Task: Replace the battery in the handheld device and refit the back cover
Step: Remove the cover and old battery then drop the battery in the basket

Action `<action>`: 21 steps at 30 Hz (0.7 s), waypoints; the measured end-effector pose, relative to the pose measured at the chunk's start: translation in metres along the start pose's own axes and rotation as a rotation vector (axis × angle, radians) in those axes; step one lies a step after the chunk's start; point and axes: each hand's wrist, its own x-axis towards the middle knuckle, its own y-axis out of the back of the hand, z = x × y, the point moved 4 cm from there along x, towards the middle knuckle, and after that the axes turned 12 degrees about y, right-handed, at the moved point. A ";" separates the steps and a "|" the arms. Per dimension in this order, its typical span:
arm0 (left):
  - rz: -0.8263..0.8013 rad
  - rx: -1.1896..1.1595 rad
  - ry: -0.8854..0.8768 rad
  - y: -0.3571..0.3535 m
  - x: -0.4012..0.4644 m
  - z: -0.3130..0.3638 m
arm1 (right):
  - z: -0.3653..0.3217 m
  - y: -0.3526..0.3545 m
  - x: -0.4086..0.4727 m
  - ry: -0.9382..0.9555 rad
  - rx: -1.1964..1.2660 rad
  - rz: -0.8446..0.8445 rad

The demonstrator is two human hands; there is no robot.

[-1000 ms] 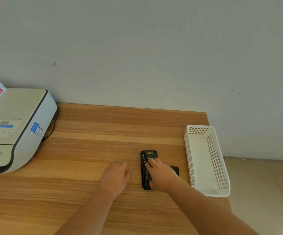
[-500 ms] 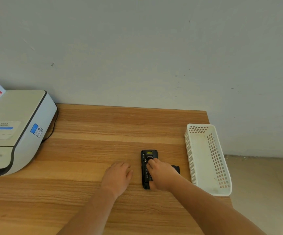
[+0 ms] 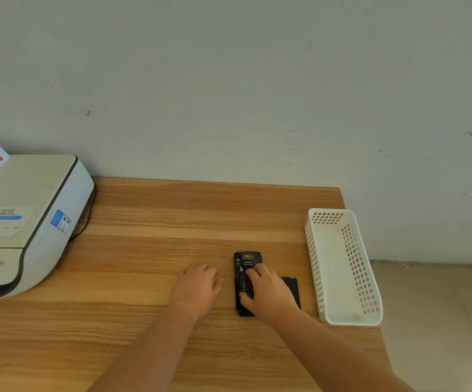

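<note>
A black handheld device [image 3: 246, 263] lies face down on the wooden table [image 3: 172, 216], its back open so the inner compartment shows. My right hand [image 3: 267, 291] rests on top of it, fingers curled over the compartment and thumb at its lower left edge; whether a battery is under the fingers I cannot tell. A flat black piece, the back cover [image 3: 292, 287], lies on the table just right of the device, partly hidden by my right hand. My left hand [image 3: 198, 288] lies flat on the table just left of the device, fingers apart, holding nothing.
A white perforated plastic basket [image 3: 342, 267] stands at the table's right edge. A large white printer [image 3: 22, 222] with a cable sits at the left, with a box behind it. A grey wall runs behind the table; tiled floor shows at the right.
My right hand's fingers have shifted slightly over the device's open back. The view has drifted a little. My left hand stays where it was.
</note>
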 end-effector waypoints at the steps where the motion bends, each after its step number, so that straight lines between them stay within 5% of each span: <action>1: -0.002 0.005 0.004 0.002 0.001 0.000 | -0.002 0.000 0.000 -0.099 0.053 0.026; 8: -0.053 0.044 0.045 0.009 0.006 -0.005 | -0.016 -0.013 0.007 -0.468 0.191 -0.022; 21: -0.110 0.071 0.064 0.012 0.010 -0.013 | -0.019 -0.014 0.006 -0.549 0.232 -0.036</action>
